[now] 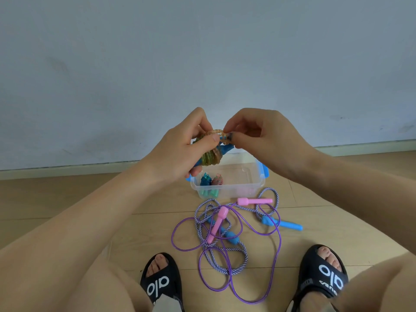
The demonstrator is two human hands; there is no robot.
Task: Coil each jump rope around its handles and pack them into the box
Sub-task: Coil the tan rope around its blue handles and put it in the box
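My left hand [191, 146] grips a coiled orange-glitter jump rope [211, 157] wound around blue handles, held above the clear plastic box [252, 183]. My right hand [249, 129] pinches the rope's top loop at the bundle's upper end. Inside the box lie two coiled bundles, a teal one [206, 180] and a pinkish one [218, 179]. On the floor in front of the box lie a purple rope with pink handles [254, 201] and a blue-and-white braided rope with blue handles [283, 224], tangled together.
The box has blue latches and stands near a pale wall and skirting board. My feet in black slippers [161, 280] flank the tangled ropes on a wooden floor. My knees fill the bottom corners.
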